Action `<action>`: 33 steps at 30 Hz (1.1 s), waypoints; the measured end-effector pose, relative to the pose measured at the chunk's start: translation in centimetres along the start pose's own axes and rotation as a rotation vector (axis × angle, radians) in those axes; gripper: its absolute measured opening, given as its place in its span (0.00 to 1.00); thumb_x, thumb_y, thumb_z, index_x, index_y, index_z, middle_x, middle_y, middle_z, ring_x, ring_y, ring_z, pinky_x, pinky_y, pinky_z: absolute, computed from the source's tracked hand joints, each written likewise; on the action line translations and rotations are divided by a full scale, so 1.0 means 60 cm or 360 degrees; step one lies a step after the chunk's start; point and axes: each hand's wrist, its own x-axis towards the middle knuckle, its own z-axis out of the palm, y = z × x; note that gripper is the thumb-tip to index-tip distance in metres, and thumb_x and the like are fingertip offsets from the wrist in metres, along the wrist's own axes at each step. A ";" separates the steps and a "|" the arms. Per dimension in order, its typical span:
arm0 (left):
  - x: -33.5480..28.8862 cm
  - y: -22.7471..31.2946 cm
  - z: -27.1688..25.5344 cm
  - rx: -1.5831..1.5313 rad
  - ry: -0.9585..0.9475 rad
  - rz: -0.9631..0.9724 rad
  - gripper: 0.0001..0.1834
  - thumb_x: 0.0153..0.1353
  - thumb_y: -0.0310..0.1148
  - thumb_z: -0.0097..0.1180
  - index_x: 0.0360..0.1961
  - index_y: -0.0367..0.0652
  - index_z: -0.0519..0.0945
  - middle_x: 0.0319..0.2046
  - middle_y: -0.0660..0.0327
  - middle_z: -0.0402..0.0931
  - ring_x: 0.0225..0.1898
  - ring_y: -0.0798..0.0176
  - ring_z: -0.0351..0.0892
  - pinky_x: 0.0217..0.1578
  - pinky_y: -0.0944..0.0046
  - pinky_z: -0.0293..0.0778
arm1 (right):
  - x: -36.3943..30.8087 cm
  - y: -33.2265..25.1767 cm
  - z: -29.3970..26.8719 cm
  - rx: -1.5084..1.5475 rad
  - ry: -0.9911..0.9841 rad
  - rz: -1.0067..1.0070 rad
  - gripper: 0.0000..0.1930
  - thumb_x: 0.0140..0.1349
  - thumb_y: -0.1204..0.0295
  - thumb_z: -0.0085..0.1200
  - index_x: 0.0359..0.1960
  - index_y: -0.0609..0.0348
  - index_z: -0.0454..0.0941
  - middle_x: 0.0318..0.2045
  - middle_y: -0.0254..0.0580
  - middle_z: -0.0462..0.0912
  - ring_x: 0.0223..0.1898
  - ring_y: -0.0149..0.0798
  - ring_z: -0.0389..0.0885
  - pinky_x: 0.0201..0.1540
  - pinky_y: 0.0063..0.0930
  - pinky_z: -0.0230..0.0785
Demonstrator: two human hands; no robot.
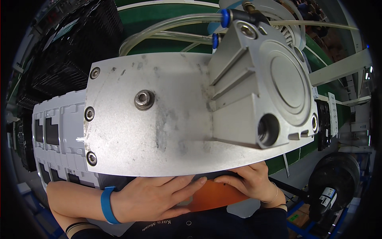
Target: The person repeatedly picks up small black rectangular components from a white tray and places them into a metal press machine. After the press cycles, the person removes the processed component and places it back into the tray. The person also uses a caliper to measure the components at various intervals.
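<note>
A bare metal plate (175, 119) with a block-shaped pneumatic cylinder (258, 87) on it covers the middle of the view. Below its near edge, my left hand (155, 198) lies with fingers extended toward the right, fingertips by a dark flat part (221, 174). My right hand (252, 181) is bent around the right side of that dark part, its thumb pointing left along the near edge; some fingers are hidden under the plate. Between the hands an orange surface (217, 196) curves toward my body. Most of the dark part is hidden by the metal plate.
White plastic trays (63, 131) with dark rectangular pieces stand left, with black crates (75, 47) behind. Clear air hoses (175, 24) with blue collars run to the cylinder. A black reel-like object (334, 175) stands at right. Green surface (159, 44) stretches behind the plate.
</note>
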 end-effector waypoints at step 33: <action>0.005 0.001 -0.007 -0.0063 -0.0038 -0.0047 0.37 0.57 0.59 0.59 0.64 0.55 0.73 0.68 0.50 0.62 0.71 0.44 0.54 0.67 0.40 0.51 | -0.002 0.005 0.005 0.0053 0.0042 -0.0058 0.13 0.50 0.67 0.70 0.35 0.56 0.80 0.50 0.38 0.80 0.43 0.41 0.76 0.47 0.33 0.68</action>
